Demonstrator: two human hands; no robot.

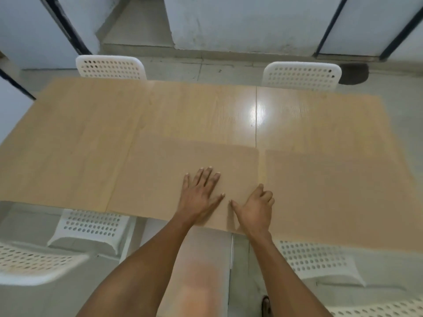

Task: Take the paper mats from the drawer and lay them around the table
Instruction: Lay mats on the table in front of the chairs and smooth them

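A brown paper mat (174,177) lies flat at the near edge of the light wooden table (206,108), its front edge a little over the table's edge. My left hand (201,193) rests flat on it, fingers spread. My right hand (254,207) presses on the same mat near its right edge, with the thumb out, the index finger stretched and the other fingers curled; it grips nothing. A second paper mat (338,193) lies just to the right, a narrow gap between the two. Matte areas at the table's left and far right look like more mats; I cannot be sure.
Two white perforated chairs (109,66) (302,73) stand at the far side. More white chairs (91,225) (315,259) are tucked under the near side and one (34,261) stands at the lower left. My legs are between the near chairs. Pale walls with dark frames lie beyond.
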